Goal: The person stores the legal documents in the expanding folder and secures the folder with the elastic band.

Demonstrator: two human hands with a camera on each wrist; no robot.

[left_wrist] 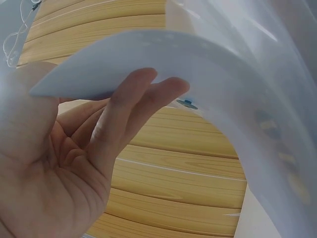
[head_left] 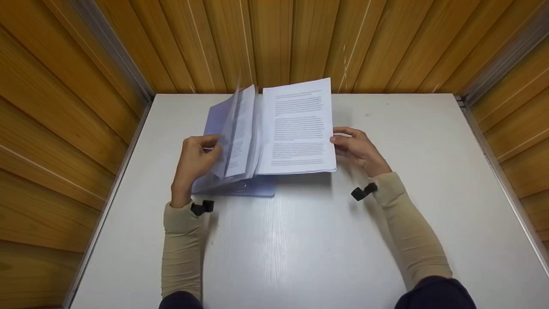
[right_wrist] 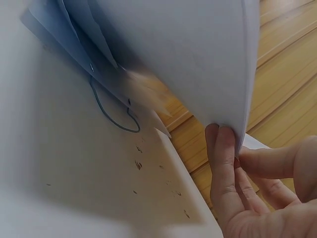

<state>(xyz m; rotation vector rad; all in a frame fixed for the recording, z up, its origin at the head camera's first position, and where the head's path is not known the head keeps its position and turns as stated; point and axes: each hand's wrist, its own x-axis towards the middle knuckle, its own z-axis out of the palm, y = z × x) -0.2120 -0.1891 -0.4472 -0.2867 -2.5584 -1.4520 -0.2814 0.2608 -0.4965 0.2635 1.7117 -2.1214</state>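
A blue-violet folder (head_left: 216, 116) lies open near the far side of the white table, with clear plastic sleeves (head_left: 231, 128) standing up from it. Behind the raised plastic, a printed sheet (head_left: 244, 133) shows through. My left hand (head_left: 193, 159) pinches the left edge of the raised sleeve, which bends in a curve in the left wrist view. At the right, my right hand (head_left: 360, 150) holds a stack of printed paper (head_left: 298, 128) by its right edge, thumb on one face and fingers on the other. The stack is tilted up, its left edge beside the sleeves.
The white table (head_left: 300, 240) is bounded by wood-patterned walls (head_left: 274, 43) at the back and sides. A thin dark cord loop (right_wrist: 111, 119) hangs by the folder in the right wrist view. Small dark marks (right_wrist: 138, 165) show on the table.
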